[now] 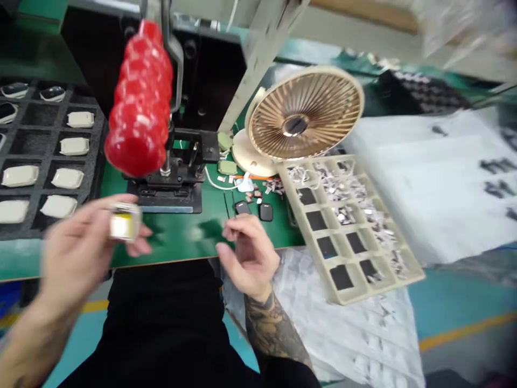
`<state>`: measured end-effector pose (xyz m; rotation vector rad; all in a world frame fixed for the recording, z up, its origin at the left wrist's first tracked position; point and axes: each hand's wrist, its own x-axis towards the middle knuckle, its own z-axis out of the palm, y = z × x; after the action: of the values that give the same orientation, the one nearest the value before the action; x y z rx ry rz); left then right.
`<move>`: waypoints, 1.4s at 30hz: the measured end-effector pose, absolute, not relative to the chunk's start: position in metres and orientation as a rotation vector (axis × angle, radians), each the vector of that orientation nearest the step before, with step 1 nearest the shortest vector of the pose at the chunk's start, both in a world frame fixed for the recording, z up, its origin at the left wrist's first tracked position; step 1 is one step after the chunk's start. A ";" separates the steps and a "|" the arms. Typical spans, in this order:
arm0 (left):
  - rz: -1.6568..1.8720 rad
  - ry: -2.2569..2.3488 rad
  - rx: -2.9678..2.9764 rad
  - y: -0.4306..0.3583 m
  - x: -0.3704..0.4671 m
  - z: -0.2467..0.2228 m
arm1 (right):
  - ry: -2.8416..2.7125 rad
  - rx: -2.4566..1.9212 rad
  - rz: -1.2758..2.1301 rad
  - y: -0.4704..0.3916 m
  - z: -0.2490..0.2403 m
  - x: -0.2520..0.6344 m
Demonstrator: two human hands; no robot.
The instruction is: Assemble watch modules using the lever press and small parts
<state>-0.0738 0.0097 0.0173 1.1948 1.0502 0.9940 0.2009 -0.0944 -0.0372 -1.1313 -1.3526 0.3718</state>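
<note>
My left hand (83, 237) is closed around a small white watch-like casing (124, 222) whose open side shows a yellow patch; motion blurs both. To the right, my right hand (252, 253) hovers over the front edge of the green table, fingers loosely curled and thumb apart, with nothing visible in it. Two small black square pieces (265, 212) lie just beyond the right hand. Ahead of the left hand stands a black hand press (169, 183) with a red ribbed grip (139, 108).
A dark foam tray (30, 148) at left holds several white casings. A cream fan (305, 116) stands right of the press. The compartment box (337, 295), with small parts inside, juts over the table edge. White plastic sheeting (436, 183) lies at right.
</note>
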 end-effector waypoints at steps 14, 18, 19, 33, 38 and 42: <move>0.816 0.855 1.147 -0.021 -0.002 -0.030 | -1.051 -1.130 0.312 -0.086 -0.057 0.163; 0.786 0.822 1.148 -0.019 -0.004 -0.032 | -1.104 -1.152 0.207 -0.082 -0.057 0.159; 0.782 0.811 1.149 -0.019 -0.004 -0.034 | -1.102 -1.157 0.192 -0.080 -0.057 0.158; 0.876 0.780 1.076 -0.015 -0.006 -0.031 | -1.572 -1.087 0.066 -0.074 -0.044 0.165; 0.946 0.784 1.083 -0.015 -0.009 -0.037 | -1.646 -1.183 0.152 -0.067 -0.037 0.157; 0.937 0.764 1.087 -0.016 -0.009 -0.039 | -1.501 -1.175 0.293 -0.066 -0.040 0.154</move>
<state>-0.0093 -0.0156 -0.0388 1.0865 0.7636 0.9368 0.1544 -0.0655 -0.0398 -1.1747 -1.5008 0.2925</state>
